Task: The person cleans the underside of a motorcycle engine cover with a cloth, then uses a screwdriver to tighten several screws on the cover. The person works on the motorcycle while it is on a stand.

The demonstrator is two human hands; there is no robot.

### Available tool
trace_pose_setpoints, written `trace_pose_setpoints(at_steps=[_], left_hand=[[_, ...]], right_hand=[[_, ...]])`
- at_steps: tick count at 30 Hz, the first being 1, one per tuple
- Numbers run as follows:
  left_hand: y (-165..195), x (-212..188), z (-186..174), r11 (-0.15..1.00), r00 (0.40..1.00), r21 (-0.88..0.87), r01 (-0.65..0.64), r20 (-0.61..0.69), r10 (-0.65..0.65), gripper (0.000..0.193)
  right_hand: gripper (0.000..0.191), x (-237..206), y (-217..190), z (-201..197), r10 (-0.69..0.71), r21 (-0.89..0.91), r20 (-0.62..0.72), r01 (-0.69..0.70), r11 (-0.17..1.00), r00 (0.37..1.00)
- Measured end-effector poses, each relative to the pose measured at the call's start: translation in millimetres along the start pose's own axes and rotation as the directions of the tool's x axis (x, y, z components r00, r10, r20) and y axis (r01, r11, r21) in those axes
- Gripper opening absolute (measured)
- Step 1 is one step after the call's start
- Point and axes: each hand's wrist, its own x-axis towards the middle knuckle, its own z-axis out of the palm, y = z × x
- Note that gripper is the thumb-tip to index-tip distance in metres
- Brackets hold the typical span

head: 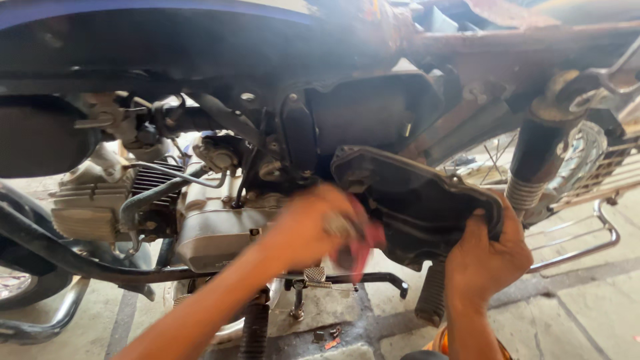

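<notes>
Beside the motorcycle engine (213, 220), the right hand (483, 257) grips the black plastic cover (420, 200) by its lower right edge. Left hand (313, 227), blurred, clutches a red rag (363, 247) against the cover's left side.

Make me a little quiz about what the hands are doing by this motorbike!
1. True or false: the right hand grips the edge of the black plastic cover.
2. What colour is the rag at the left hand: A green, B red, C white?
3. Which part sits left of both hands: the ribbed silver engine or the rear spring?

Key: 1 true. 2 B. 3 the engine.
</notes>
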Motion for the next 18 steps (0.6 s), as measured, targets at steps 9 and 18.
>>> trace_pose_setpoints(at_steps=[9, 18], left_hand=[[4.9, 0.7, 52.0, 0.711, 0.940, 0.657, -0.252, -0.008, 0.341, 0.042], [-53.1, -10.9, 98.4, 0.567, 0.875, 0.749, -0.342, 0.034, 0.483, 0.025]], right_hand=[[0.027, -5.2, 2.5, 5.5, 0.079, 0.033, 0.003, -0.079, 0.996, 0.997], [0.025, -3.6, 14.8, 7.7, 0.095, 0.070, 0.008, -0.096, 0.993, 0.995]])
